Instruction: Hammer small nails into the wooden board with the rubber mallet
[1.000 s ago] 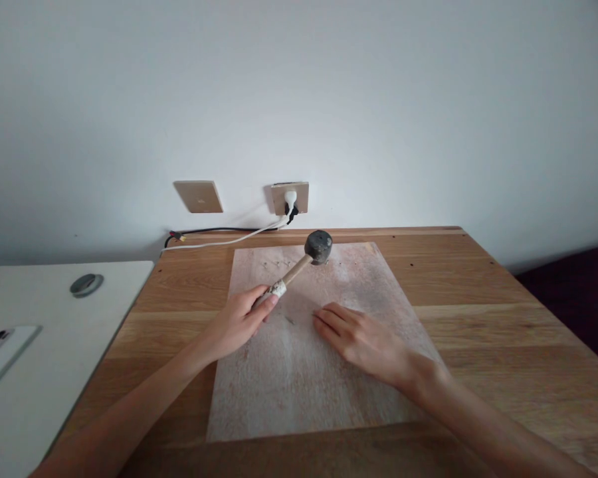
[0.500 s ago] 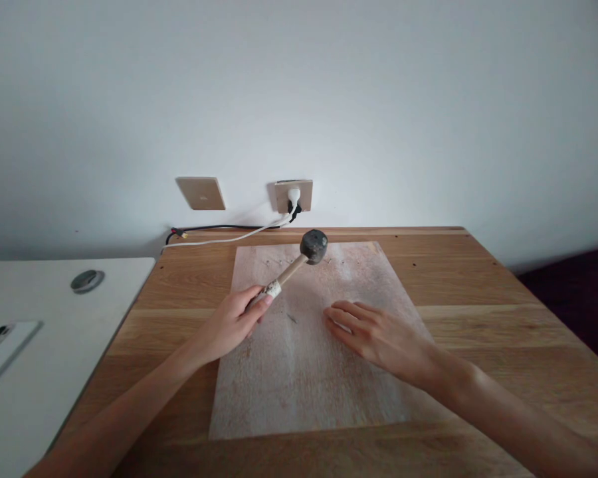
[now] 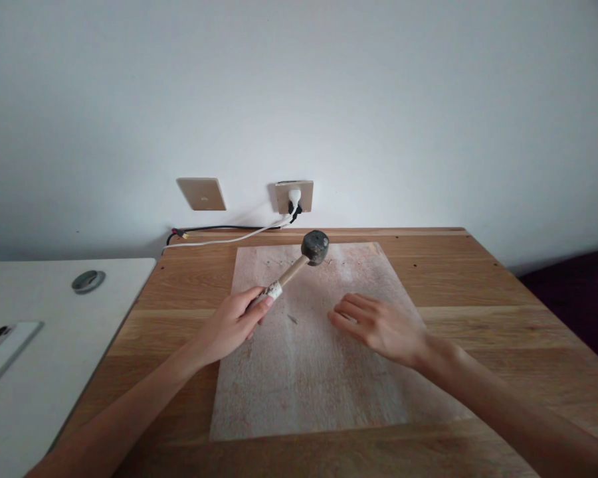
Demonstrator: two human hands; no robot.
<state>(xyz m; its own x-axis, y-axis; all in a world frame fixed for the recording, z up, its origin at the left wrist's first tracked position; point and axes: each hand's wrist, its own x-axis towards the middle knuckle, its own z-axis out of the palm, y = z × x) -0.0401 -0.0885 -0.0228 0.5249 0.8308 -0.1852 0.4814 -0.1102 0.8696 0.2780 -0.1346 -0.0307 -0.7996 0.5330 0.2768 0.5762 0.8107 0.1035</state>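
My left hand (image 3: 232, 323) grips the wooden handle of a small mallet (image 3: 299, 262), whose dark rounded head is raised over the far part of a pale whitewashed board (image 3: 299, 378). The board lies flat on a wooden table (image 3: 503, 318). My right hand (image 3: 379, 324) rests on the board to the right of the mallet, fingers apart and pointing left, holding nothing. A small dark nail (image 3: 292, 319) lies on the board between my two hands. Tiny nails (image 3: 272, 263) stand in a row near the board's far edge, under the mallet head.
Two wall plates sit behind the table; the right socket (image 3: 294, 196) has plugs in it, and a white and a black cable (image 3: 219, 236) run left along the table's back edge. A white desk (image 3: 34, 332) with a round grommet (image 3: 88, 281) adjoins on the left.
My right hand has slid a little to the right and away across the board. The mallet has stayed raised over the far part of the board, shifted only slightly left.
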